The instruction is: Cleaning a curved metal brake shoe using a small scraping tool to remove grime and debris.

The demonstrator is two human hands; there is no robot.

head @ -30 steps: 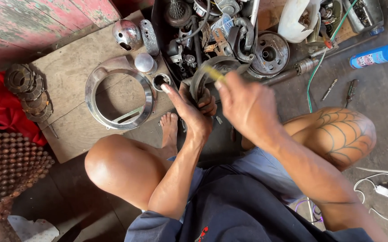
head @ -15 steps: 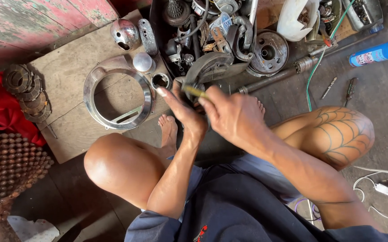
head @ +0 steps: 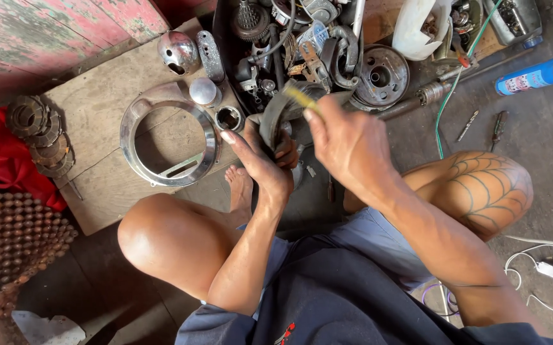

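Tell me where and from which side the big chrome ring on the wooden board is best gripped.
Probably the chrome ring is best pinched across its thin band at the near-left arc, fingers coming from above. It lies flat on the wooden board with an open centre. The far-right arc is crowded by a small round cap and the left hand.

— How is the left hand (head: 260,163) posed?

— It is raised at the centre, palm turned toward three o'clock, fingers stretched toward eleven o'clock and wrapped around something dark. The forearm is angled up from six o'clock, between the bent knees.

— And the right hand (head: 347,144)?

— It is closed in a fist, its back shown, knuckles toward eleven o'clock, just beside the left hand. The forearm is extended from five o'clock.
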